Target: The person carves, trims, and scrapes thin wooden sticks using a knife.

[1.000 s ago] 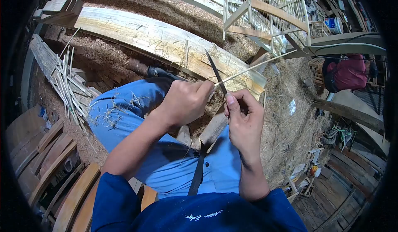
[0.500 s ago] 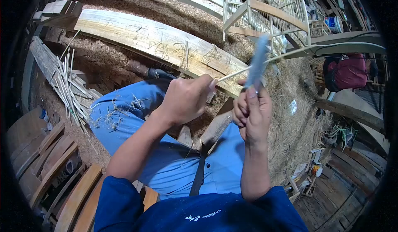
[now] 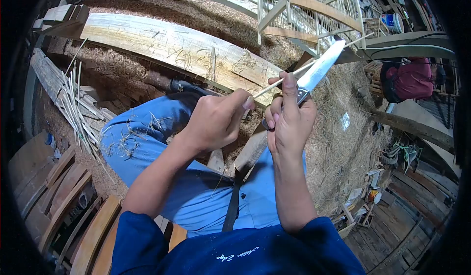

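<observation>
My left hand point(image 3: 212, 121) pinches the near end of a thin pale stick point(image 3: 304, 68), which slants up to the right. My right hand point(image 3: 290, 115) grips a knife point(image 3: 322, 67) by its handle, the broad shiny blade pointing up and right across the stick. The thumb of that hand is raised beside the stick and the base of the blade. Beyond both hands lies a long pale plank point(image 3: 181, 46) strewn with curled shavings. More shavings cling to the blue trousers over my left knee point(image 3: 132, 132).
A bundle of thin sticks point(image 3: 78, 110) lies at the left. A slatted wooden frame point(image 3: 314, 10) stands at the top right. Another person in a red top point(image 3: 414, 81) is at the far right. Curved wooden pieces point(image 3: 95, 235) lie at the lower left; shavings cover the floor.
The knife has swung from upright, leaning left, to pointing up and right, its blade now broadside. My right hand has turned palm up, while my left hand stays on the stick.
</observation>
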A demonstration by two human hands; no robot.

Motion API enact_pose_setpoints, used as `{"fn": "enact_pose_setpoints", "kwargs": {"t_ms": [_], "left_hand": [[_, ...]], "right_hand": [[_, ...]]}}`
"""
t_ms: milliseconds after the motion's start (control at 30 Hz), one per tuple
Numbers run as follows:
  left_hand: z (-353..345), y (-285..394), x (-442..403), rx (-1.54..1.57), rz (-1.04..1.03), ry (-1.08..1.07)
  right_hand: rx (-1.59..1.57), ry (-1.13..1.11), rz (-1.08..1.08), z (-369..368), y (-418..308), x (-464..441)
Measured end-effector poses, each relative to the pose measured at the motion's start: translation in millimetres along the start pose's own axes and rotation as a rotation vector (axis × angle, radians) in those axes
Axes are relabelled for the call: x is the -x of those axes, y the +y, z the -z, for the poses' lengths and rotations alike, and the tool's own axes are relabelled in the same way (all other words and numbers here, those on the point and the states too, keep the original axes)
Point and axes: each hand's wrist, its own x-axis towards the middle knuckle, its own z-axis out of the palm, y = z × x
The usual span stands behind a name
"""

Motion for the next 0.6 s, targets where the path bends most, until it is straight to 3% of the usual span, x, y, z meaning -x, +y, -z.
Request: {"fn": "enact_pose_setpoints", "kwargs": {"t_ms": [600], "left_hand": [[-2.8, 3.2, 1.8, 0.075, -0.129, 0.023]], "right_hand": [[-0.042, -0.003, 0.012, 3.3, -3.8, 3.0]]}}
